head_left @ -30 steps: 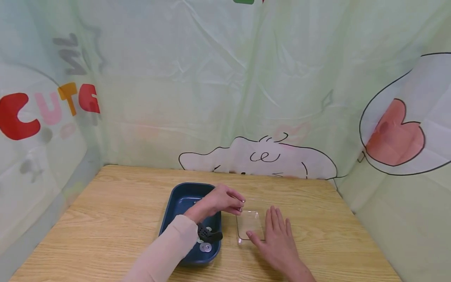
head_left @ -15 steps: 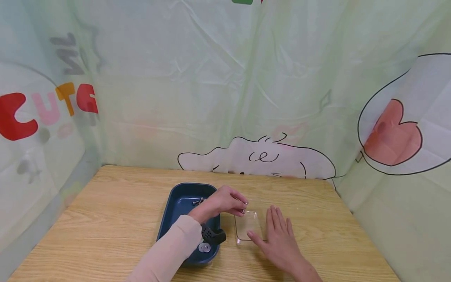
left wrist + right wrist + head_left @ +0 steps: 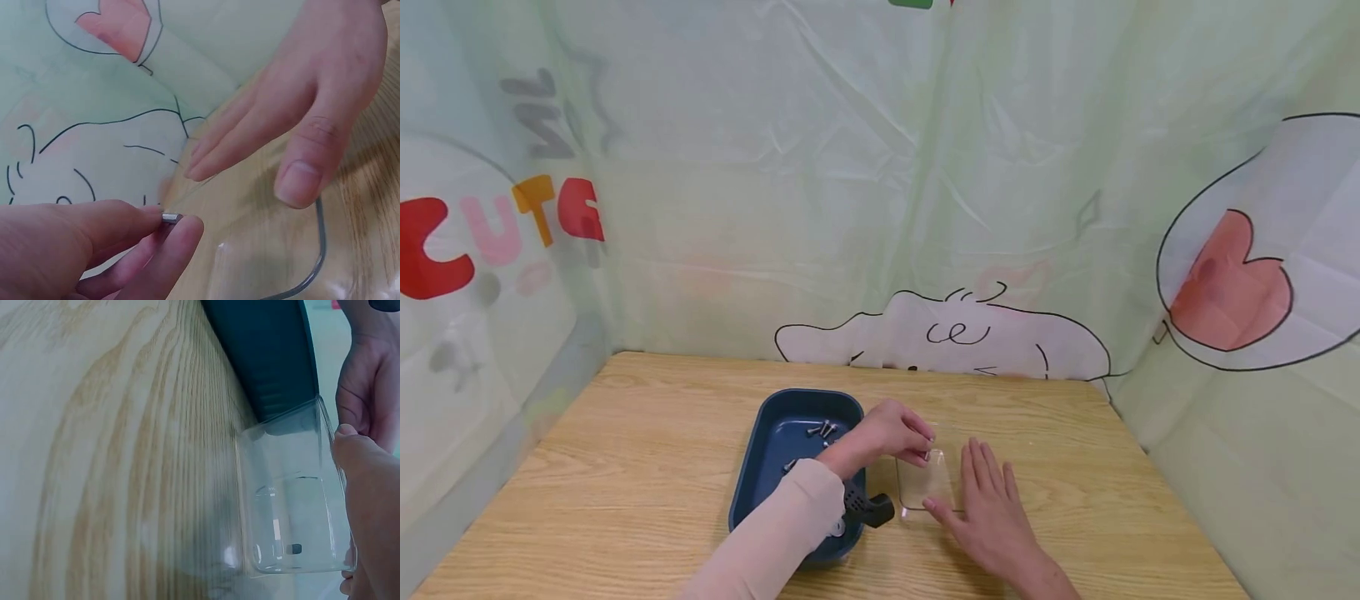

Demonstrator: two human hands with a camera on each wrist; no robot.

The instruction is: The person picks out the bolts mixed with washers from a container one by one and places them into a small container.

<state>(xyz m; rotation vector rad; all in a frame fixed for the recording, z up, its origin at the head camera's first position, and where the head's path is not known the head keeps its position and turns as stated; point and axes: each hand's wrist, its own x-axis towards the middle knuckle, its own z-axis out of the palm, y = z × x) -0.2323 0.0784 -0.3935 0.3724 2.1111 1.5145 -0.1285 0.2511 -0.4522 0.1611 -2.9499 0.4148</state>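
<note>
Head view, left hand pinching metal piece, right hand straight-fingered at box edge, gap separating tray

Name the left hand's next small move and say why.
Probably lower the metal piece into the box: the left hand pinches it near the box's far edge, and the right hand lies at the box's side.

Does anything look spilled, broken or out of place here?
No, nothing stands out. The screws lie loose but inside the blue tray, the clear box sits flat on the table with no visible damage, and the left hand pinches a small metal piece. Fine scratches would be too small to tell.
</note>
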